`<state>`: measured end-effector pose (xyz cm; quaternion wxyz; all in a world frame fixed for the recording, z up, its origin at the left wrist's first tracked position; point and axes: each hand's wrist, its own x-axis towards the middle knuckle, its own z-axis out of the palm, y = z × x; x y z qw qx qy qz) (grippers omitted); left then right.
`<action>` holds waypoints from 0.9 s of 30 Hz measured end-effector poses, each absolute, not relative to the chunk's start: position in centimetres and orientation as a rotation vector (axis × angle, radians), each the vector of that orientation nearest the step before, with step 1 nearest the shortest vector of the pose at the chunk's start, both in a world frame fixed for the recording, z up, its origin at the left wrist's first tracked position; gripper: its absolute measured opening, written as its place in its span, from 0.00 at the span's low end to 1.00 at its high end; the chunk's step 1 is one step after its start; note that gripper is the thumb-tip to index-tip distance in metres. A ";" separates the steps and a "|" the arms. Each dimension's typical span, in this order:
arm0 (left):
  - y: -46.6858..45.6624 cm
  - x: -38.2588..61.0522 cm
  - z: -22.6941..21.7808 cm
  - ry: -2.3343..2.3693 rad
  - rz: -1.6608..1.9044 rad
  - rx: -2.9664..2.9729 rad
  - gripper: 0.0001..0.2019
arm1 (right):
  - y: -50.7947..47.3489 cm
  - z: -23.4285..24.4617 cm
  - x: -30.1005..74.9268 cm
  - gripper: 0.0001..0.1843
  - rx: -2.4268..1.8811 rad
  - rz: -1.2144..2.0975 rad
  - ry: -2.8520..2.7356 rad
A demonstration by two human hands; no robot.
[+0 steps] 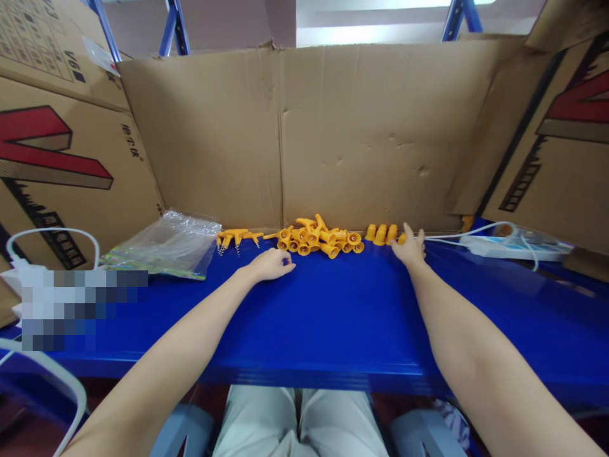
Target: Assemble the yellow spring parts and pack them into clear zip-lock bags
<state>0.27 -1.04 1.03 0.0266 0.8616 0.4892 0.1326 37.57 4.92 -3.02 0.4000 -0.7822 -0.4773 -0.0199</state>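
Observation:
My left hand (272,263) lies knuckles-up on the blue table (333,317), fingers curled, its tips touching the near edge of a heap of several yellow plastic pieces (318,238). What the fingers grip, if anything, is hidden. My right hand (409,246) reaches to the right end of a short row of yellow caps (380,233), fingers spread and touching the last cap. Left of the heap lie yellow T-handled corkscrews (235,237) in a small row.
A clear plastic bag (166,246) lies at the left. A white power strip with cables (504,246) sits at the right. Cardboard walls (361,133) close the back and both sides. White cables (52,235) loop at the far left.

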 end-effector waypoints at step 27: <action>-0.9 0.3 0.9 1.504 0.413 2.669 0.14 | 5.0 -2.9 37.5 0.22 -2.173 -0.033 -1.584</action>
